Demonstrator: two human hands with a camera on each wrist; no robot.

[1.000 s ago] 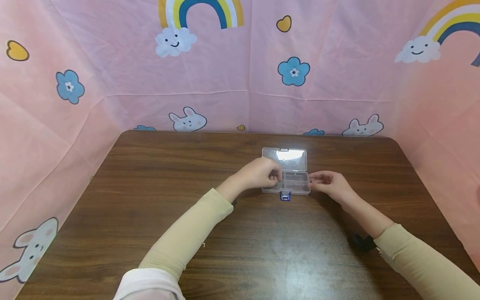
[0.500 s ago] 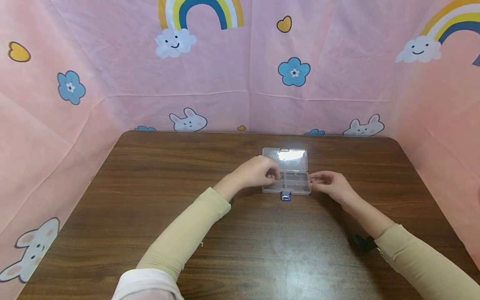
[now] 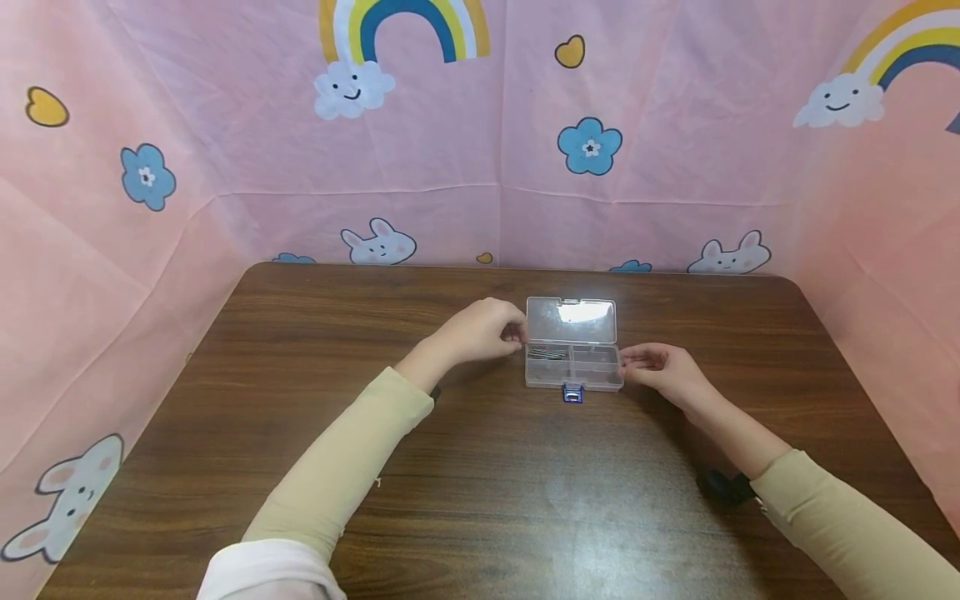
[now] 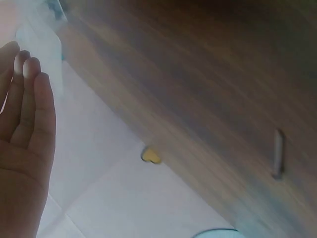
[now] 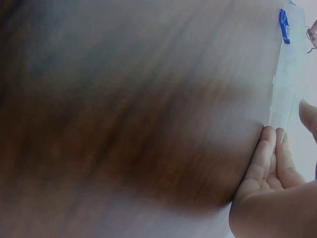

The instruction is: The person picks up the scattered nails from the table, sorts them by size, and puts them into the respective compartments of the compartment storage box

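Note:
A clear plastic compartment box [image 3: 594,378] sits on the brown table with its lid [image 3: 551,321] laid back and its blue latch [image 3: 573,394] toward me. Several thin, dark metal pieces [image 3: 547,354] lie in its back left compartment. My left hand [image 3: 483,331] is just off the box's left end, fingers nearly straight and nothing visible in them. At the right end, the straight fingertips of my right hand [image 3: 660,367] touch the wall, with the thumb apart from them. A small metal nail-like piece [image 4: 278,153] lies on the table in the left wrist view; my left arm hides it in the head view.
The wooden table [image 3: 480,517] is bounded at the back by a pink printed cloth [image 3: 450,150], which also hangs along both sides. A dark wrist strap [image 3: 727,486] shows beneath the right forearm.
My left hand has drawn out of the box to the left, uncovering the thin metal pieces in the back left compartment. The right hand and box stay in place.

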